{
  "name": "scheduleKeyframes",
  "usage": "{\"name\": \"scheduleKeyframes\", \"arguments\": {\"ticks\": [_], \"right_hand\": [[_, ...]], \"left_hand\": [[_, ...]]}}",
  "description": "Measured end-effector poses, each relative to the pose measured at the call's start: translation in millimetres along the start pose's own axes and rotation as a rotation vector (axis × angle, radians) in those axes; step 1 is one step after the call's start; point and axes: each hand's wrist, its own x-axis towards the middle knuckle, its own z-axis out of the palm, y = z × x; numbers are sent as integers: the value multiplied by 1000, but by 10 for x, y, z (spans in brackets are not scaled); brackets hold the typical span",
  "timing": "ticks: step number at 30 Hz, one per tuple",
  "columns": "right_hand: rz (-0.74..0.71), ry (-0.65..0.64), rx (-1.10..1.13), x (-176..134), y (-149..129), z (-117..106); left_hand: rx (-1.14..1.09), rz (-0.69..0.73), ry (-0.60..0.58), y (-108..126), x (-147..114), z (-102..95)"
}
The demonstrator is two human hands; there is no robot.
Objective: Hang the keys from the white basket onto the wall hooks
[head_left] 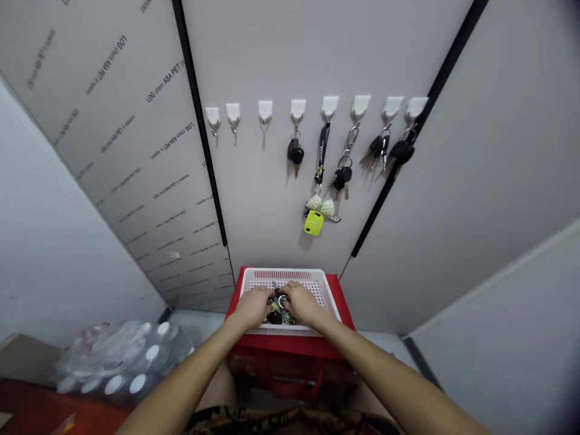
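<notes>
Bare forearms (199, 368) stretch out, left hand (254, 307) and right hand (301, 304) gripping keys (274, 317) in a white basket (290, 273) beneath their fingers (263, 292); up-left of those I read "LOG chem ASA PET" on the wall (131, 103).

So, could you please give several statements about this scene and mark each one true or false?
1. The left hand and right hand are at the keys in the white basket. True.
2. The basket stands on a blue surface. False: the surface is red.
3. Eight white hooks are on the wall. True.
4. The lime-green fob hangs below the leftmost hook. False: the fob hangs below the fifth hook from the left.
5. Bottles are right of the basket. False: the bottles are to its left.
</notes>
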Motion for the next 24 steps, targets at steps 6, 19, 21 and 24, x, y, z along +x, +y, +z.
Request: {"name": "scheduleKeyframes", "arguments": {"ticks": [6, 19, 21, 24], "right_hand": [[92, 41, 113, -26, 59, -2], [272, 132, 1102, 38, -8, -63], [235, 134, 1107, 53, -47, -175], [216, 141, 1095, 94, -109, -373]], "left_hand": [[-15, 13, 18, 14, -26, -5], [-544, -25, 308, 49, 147, 34], [-614, 28, 246, 62, 165, -10], [-766, 28, 172, 99, 194, -116]]}}
